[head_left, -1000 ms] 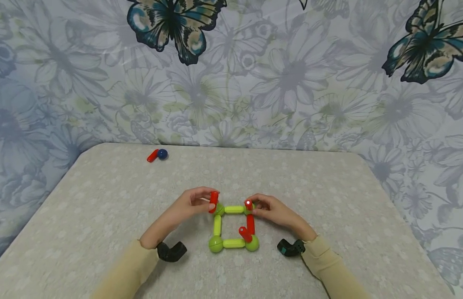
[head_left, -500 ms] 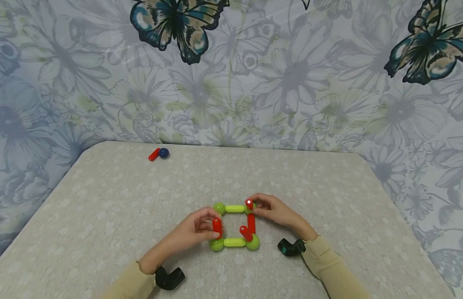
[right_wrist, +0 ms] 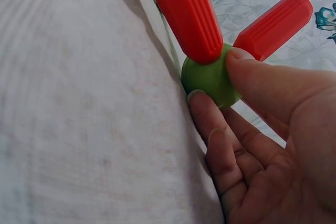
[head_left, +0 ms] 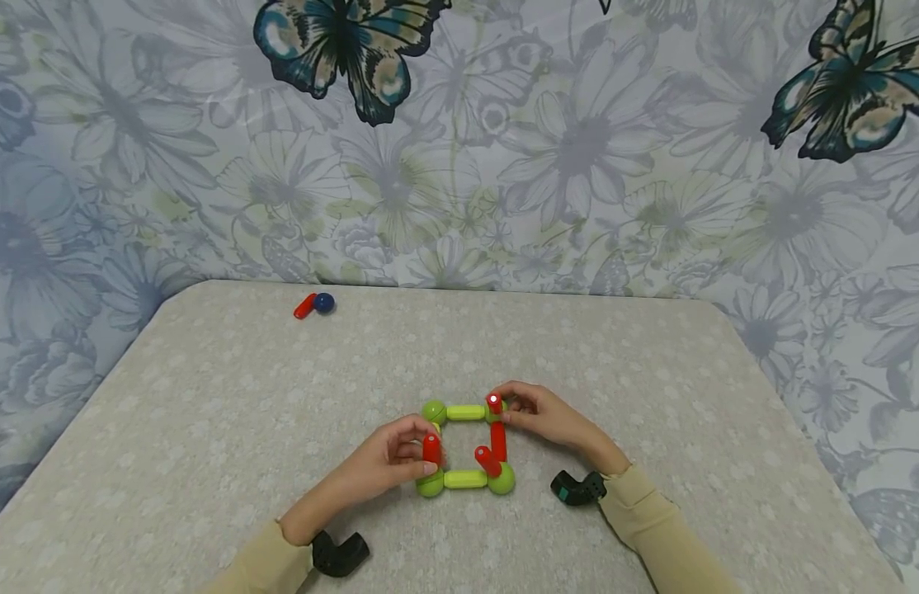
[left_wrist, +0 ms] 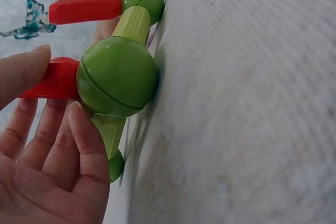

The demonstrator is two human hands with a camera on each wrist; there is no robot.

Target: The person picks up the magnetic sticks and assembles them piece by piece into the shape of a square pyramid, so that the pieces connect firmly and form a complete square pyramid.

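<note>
On the table lies a square frame of green balls joined by light green rods (head_left: 465, 479) and one red rod (head_left: 498, 443). My left hand (head_left: 388, 458) pinches another red rod (left_wrist: 59, 81) between thumb and fingers, its end right at the near-left green ball (left_wrist: 116, 77). That rod stands up from the ball. At the far-right corner my right hand (head_left: 543, 414) grips a green ball (right_wrist: 210, 80) by its side, the thumb beside an upright red rod (right_wrist: 275, 24). A further red rod (head_left: 487, 460) rises at a slant from the near-right green ball (head_left: 501, 478).
Toward the back left of the table (head_left: 615, 355), a loose red rod (head_left: 305, 306) lies against a dark blue ball (head_left: 324, 304). A wall covering with flowers and butterflies (head_left: 344, 49) stands behind the table. Black wrist devices (head_left: 341, 553) sit at both cuffs.
My left hand has brought its red rod from beside the far-left ball down to the near-left ball, then stayed there. The right hand has kept its place at the far-right corner.
</note>
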